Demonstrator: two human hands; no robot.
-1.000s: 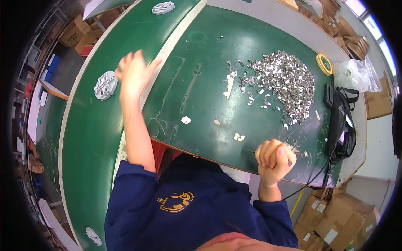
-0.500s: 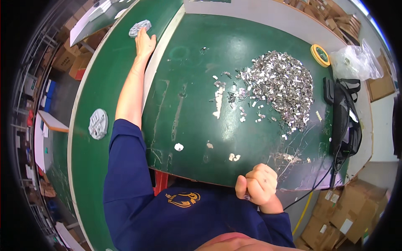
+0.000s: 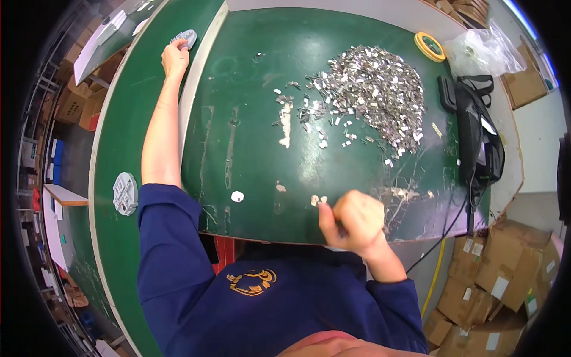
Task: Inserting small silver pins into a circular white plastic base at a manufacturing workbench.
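Note:
At the far end of the green strip on my left, my left hand (image 3: 175, 56) has its fingers closed over the near edge of a round grey moulded part (image 3: 188, 38). The arm is stretched out, and the fingers hide some of that part. A second round grey part (image 3: 125, 194) with raised shapes lies on the strip, left of my left sleeve. My right hand (image 3: 357, 221) is curled into a fist above the near edge of the green table (image 3: 256, 149). It is slightly blurred, and whatever it may hold is hidden inside the fingers.
A heap of small shiny metal pieces (image 3: 380, 95) covers the table's right half, with strays to its left. Beyond stand a yellow tape roll (image 3: 429, 47) and a clear plastic bag (image 3: 485, 52). A black bag (image 3: 479, 137) with a cable lies at the right edge. A pale rail (image 3: 199, 65) divides strip from table.
The whole view has shifted. My left fingers have bent over the far grey part. The other grey part sits nearer to me on the strip. My right fist has risen over the table edge.

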